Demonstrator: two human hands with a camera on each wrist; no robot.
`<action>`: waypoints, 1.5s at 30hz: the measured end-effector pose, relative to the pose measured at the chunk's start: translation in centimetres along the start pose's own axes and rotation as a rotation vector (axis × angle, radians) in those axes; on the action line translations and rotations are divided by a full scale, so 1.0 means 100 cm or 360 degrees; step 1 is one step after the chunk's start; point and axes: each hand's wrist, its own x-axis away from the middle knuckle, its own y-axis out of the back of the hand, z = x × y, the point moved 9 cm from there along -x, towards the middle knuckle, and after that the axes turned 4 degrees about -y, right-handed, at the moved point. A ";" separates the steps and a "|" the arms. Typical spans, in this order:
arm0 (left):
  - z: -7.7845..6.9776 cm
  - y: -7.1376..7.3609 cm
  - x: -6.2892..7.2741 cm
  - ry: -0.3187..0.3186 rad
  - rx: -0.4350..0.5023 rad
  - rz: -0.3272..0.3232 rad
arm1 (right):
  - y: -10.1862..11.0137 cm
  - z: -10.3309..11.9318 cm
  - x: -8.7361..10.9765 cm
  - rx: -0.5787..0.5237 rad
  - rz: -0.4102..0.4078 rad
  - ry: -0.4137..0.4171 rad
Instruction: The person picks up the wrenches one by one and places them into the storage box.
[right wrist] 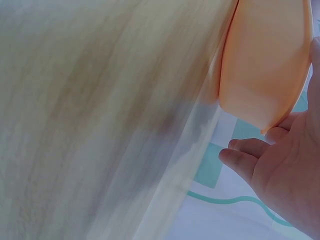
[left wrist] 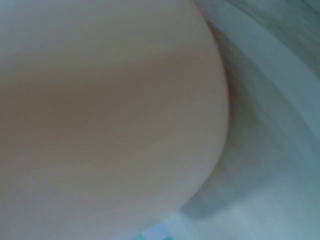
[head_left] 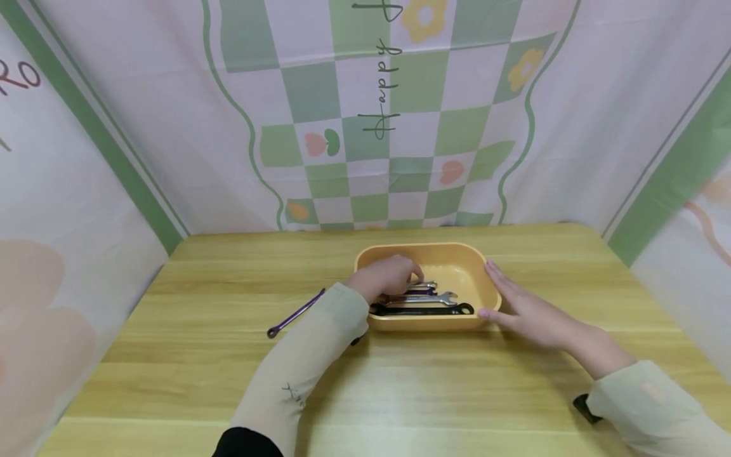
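Observation:
My left hand (head_left: pixel 389 277) reaches over the left side of a yellow-orange tray (head_left: pixel 434 324), fingers bent down among the wrenches lying in it. Its fingertips are partly hidden, and I cannot tell whether they hold a wrench. Nearest the tray's front wall lies a black wrench (head_left: pixel 425 311). Behind it are a silver open-end wrench (head_left: pixel 425 299), a purple one (head_left: pixel 422 292) and another silver one (head_left: pixel 425 285), their left ends covered by the hand. My right hand (head_left: pixel 533 314) touches the tray's right end with extended fingers, thumb at the front corner. Skin fills most of the left wrist view.
A purple wrench (head_left: pixel 296 314) lies slantwise on the wooden table (head_left: pixel 457 393), left of the tray and beside my left sleeve. Behind the table's back edge hangs a checkered cloth (head_left: pixel 365 178). More printed cloth hangs at both sides.

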 end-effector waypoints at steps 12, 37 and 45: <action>-0.005 0.017 0.009 0.0032 -0.0009 -0.0148 | 0.000 0.001 -0.001 -0.0005 0.0010 -0.0005; 0.000 0.056 0.064 -0.0031 0.0445 -0.0643 | 0.000 0.000 -0.004 0.0007 0.0008 -0.0001; 0.011 0.063 0.083 0.0010 0.0490 -0.0771 | -0.001 -0.002 -0.003 0.0018 0.0007 -0.0006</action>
